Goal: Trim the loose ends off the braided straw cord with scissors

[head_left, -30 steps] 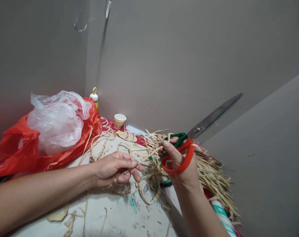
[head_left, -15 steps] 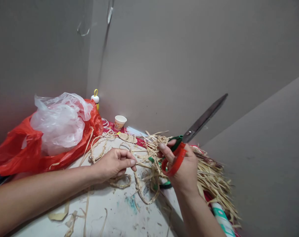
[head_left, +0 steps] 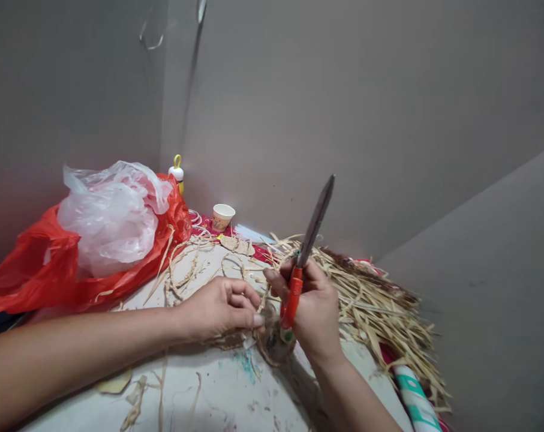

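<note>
My right hand grips a large pair of scissors with red-orange handles. The dark blades are together and point up, away from me. To its left, my left hand is closed in a pinch on a thin braided straw cord, which loops down towards the table just left of the scissors handles. Part of the cord is hidden by my fingers. More braided cord lies in loose loops beyond my left wrist. A big bundle of dry straw strips spreads out past my right hand.
The pale, stained tabletop carries straw scraps. A red plastic bag with a clear bag stands left. A paper cup and a yellow-topped bottle are at the back. A green-and-white roll lies at right.
The scissors have swung from pointing up right to nearly upright, and my right hand has moved left and closer to my left hand. My left hand has shifted slightly right and down.
</note>
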The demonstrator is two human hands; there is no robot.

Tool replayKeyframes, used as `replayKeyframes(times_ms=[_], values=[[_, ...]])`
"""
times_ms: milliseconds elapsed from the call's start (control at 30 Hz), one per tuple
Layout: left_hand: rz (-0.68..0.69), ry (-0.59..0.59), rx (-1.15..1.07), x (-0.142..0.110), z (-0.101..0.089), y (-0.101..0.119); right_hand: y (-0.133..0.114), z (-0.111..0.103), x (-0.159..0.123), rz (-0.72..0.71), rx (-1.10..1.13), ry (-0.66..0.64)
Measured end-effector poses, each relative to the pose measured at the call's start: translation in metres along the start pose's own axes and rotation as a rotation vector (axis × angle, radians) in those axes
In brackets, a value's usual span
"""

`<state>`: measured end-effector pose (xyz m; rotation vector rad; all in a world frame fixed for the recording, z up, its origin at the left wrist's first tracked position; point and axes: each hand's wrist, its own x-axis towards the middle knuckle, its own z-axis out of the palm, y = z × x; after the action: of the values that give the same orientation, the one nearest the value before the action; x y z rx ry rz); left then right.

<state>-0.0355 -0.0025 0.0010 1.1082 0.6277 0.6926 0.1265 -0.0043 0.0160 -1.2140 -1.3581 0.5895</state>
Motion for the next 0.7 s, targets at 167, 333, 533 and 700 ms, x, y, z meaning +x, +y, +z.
replayKeyframes(times_ms=[167,333,533,700], values=[[0.012,-0.003,-0.038,0.000,0.000,0.000,0.003,-0.001,0.002,0.054,0.003,-0.031],[0.002,0.000,-0.072,-0.002,0.001,0.001,0.008,0.000,0.005,0.226,0.105,-0.159],[0.015,0.133,-0.229,0.006,-0.006,0.004,0.020,-0.001,0.013,0.200,0.015,-0.193],[0.125,0.266,-0.268,0.016,-0.023,0.016,0.030,-0.015,0.021,-0.081,-0.276,-0.148]])
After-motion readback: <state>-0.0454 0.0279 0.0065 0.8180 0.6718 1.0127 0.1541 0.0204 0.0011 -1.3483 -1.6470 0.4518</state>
